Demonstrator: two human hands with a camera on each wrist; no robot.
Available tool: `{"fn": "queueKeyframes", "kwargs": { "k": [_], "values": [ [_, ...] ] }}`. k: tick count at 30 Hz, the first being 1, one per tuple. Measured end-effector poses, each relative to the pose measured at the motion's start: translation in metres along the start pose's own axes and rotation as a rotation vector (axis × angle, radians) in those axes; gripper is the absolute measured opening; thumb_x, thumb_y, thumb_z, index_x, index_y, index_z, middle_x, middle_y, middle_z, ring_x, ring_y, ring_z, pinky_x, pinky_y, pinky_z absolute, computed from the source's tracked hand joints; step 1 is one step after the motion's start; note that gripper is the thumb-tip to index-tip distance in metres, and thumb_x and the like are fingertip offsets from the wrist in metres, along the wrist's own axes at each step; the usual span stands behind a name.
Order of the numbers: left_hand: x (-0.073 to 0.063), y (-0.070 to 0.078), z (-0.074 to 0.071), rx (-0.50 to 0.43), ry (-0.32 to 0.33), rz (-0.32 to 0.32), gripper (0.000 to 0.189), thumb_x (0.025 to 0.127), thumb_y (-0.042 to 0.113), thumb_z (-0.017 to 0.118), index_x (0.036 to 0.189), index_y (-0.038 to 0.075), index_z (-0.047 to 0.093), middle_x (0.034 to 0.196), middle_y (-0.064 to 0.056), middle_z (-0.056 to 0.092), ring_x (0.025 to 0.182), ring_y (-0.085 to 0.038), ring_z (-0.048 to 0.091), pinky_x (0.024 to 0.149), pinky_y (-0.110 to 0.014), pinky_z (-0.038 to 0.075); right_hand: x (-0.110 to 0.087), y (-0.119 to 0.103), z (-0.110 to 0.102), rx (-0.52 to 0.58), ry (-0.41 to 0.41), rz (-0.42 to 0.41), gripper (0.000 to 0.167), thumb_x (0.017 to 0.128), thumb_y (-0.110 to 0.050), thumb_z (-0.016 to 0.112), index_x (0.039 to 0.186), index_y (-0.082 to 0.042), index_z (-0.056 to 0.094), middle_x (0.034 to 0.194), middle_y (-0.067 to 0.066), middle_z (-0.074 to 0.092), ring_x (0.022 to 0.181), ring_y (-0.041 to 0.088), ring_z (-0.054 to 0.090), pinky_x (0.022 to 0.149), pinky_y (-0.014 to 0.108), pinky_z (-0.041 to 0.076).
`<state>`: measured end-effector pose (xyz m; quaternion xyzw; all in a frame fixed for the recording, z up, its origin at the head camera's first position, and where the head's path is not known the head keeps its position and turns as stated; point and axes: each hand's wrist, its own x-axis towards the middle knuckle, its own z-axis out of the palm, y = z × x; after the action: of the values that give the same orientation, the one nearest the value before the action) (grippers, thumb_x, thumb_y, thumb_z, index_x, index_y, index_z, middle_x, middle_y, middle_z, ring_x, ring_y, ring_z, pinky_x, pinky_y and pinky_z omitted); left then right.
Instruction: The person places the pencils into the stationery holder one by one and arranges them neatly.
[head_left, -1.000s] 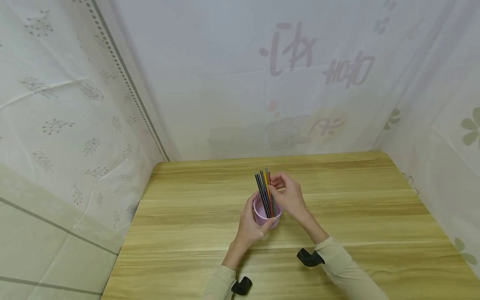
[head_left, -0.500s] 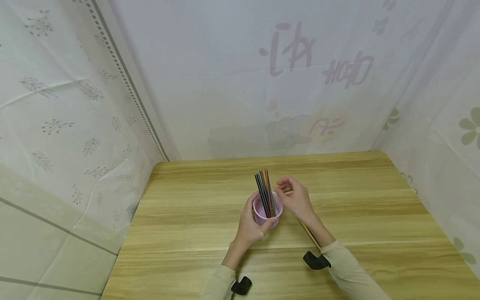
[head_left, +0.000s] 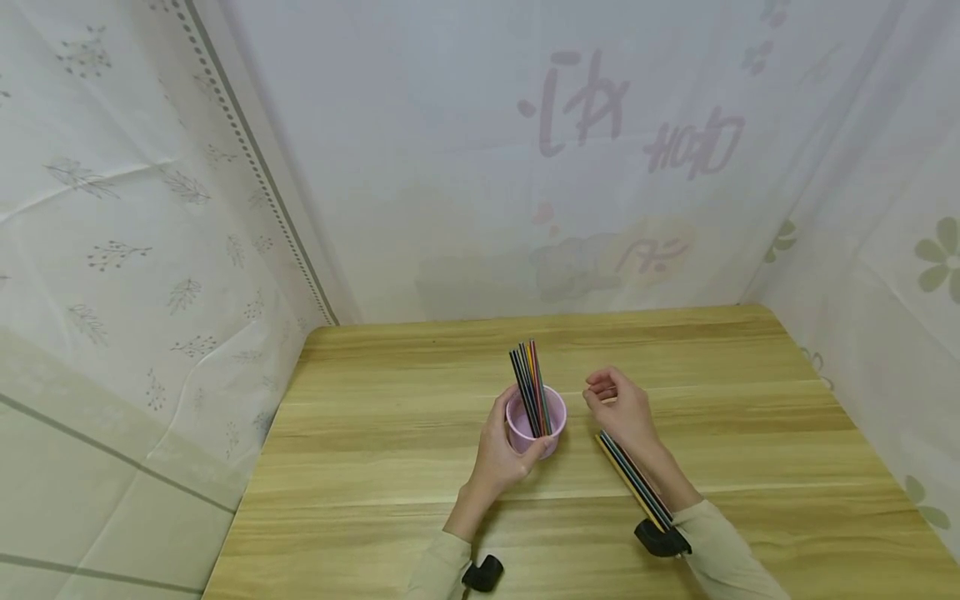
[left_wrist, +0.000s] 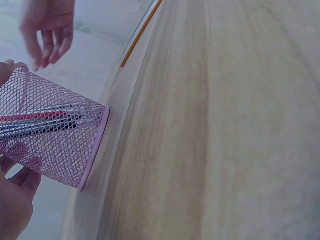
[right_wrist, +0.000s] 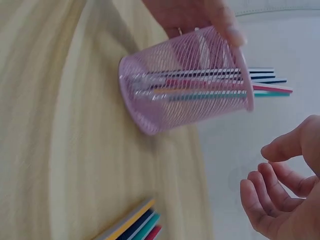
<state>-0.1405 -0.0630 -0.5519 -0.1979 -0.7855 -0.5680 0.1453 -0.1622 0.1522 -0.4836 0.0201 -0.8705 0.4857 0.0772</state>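
Observation:
A pink mesh pen cup [head_left: 555,408] stands in the middle of the wooden table, held around its side by my left hand [head_left: 501,450]. Several thin pencils [head_left: 525,379], dark, yellow, red and teal, lean in it with their ends above the rim. My right hand [head_left: 621,408] is in the air to the right of the cup, fingers loosely curled and nothing between them, as the right wrist view also shows. Below that hand and forearm, a row of pencils [head_left: 630,475] lies on the table, partly hidden by the arm; yellow, dark, teal and red ones show in the right wrist view.
The wooden table [head_left: 375,467] reaches back to a pale printed curtain [head_left: 420,183], with further curtains at both sides. Black wrist mounts [head_left: 483,573] sit at both sleeves, the right one overlapping the near ends of the lying pencils in the head view.
My right hand has let go at the pencils in the cup and moved right, away from it. The lying pencils have come into view beside the forearm. My left hand stays on the cup.

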Motion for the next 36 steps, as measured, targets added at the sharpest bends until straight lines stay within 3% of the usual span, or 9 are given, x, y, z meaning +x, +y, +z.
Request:
{"fn": "queueKeyframes", "kwargs": {
  "k": [6, 8, 12, 15, 21, 29, 36],
  "values": [
    [-0.001, 0.001, 0.0, 0.002, -0.005, -0.015, 0.091, 0.078, 0.029, 0.085, 0.153, 0.013, 0.036, 0.146, -0.011, 0.054, 0.127, -0.027, 0.058, 0.106, -0.046, 0.052, -0.008, 0.015, -0.01, -0.02, -0.032, 0.049, 0.02, 0.09, -0.003, 0.068, 0.109, 0.003, 0.064, 0.097, 0.015, 0.069, 0.087, 0.02, 0.064, 0.072, 0.016, 0.055],
    [-0.001, 0.009, -0.001, -0.015, -0.005, -0.028, 0.09, 0.078, 0.025, 0.084, 0.153, 0.008, 0.037, 0.145, -0.015, 0.054, 0.127, -0.031, 0.058, 0.106, -0.05, 0.052, -0.011, 0.019, -0.013, -0.026, -0.036, 0.062, 0.02, 0.09, -0.002, 0.068, 0.109, 0.003, 0.064, 0.097, 0.015, 0.069, 0.088, 0.021, 0.064, 0.072, 0.016, 0.054],
    [-0.002, 0.008, 0.0, -0.038, 0.002, -0.03, 0.09, 0.076, 0.02, 0.085, 0.152, 0.005, 0.038, 0.144, -0.017, 0.054, 0.126, -0.034, 0.058, 0.104, -0.054, 0.052, -0.017, 0.024, -0.018, -0.05, -0.039, 0.079, 0.019, 0.089, -0.001, 0.068, 0.108, 0.004, 0.064, 0.097, 0.016, 0.069, 0.088, 0.022, 0.066, 0.074, 0.017, 0.054],
    [-0.002, 0.0, 0.001, -0.037, -0.006, -0.028, 0.091, 0.077, 0.025, 0.086, 0.153, 0.01, 0.037, 0.145, -0.013, 0.054, 0.127, -0.03, 0.058, 0.105, -0.05, 0.052, -0.022, 0.029, -0.02, -0.065, -0.035, 0.06, 0.021, 0.087, -0.002, 0.068, 0.106, 0.005, 0.064, 0.095, 0.017, 0.07, 0.085, 0.023, 0.068, 0.074, 0.021, 0.056],
    [-0.001, 0.0, 0.001, -0.011, -0.002, -0.005, 0.09, 0.079, 0.03, 0.085, 0.153, 0.012, 0.037, 0.145, -0.011, 0.054, 0.125, -0.029, 0.059, 0.104, -0.047, 0.053, -0.033, 0.045, -0.022, -0.083, -0.013, -0.014, 0.022, 0.08, -0.001, 0.072, 0.1, 0.006, 0.064, 0.085, 0.015, 0.068, 0.074, 0.017, 0.066, 0.066, 0.021, 0.054],
    [-0.001, -0.001, 0.001, -0.018, -0.007, -0.025, 0.092, 0.077, 0.025, 0.087, 0.153, 0.012, 0.037, 0.146, -0.01, 0.053, 0.127, -0.027, 0.058, 0.106, -0.046, 0.052, -0.046, 0.06, -0.026, -0.136, -0.105, 0.17, 0.027, 0.084, -0.004, 0.076, 0.107, 0.004, 0.065, 0.096, 0.015, 0.07, 0.082, 0.018, 0.065, 0.07, 0.02, 0.053],
    [-0.001, 0.0, 0.002, -0.076, 0.013, -0.009, 0.094, 0.074, 0.017, 0.088, 0.152, 0.005, 0.038, 0.144, -0.019, 0.054, 0.126, -0.037, 0.058, 0.102, -0.059, 0.051, -0.051, 0.063, -0.026, -0.197, -0.143, 0.203, 0.023, 0.082, -0.004, 0.075, 0.103, 0.002, 0.066, 0.088, 0.01, 0.07, 0.078, 0.017, 0.065, 0.066, 0.025, 0.052]
  ]
}}
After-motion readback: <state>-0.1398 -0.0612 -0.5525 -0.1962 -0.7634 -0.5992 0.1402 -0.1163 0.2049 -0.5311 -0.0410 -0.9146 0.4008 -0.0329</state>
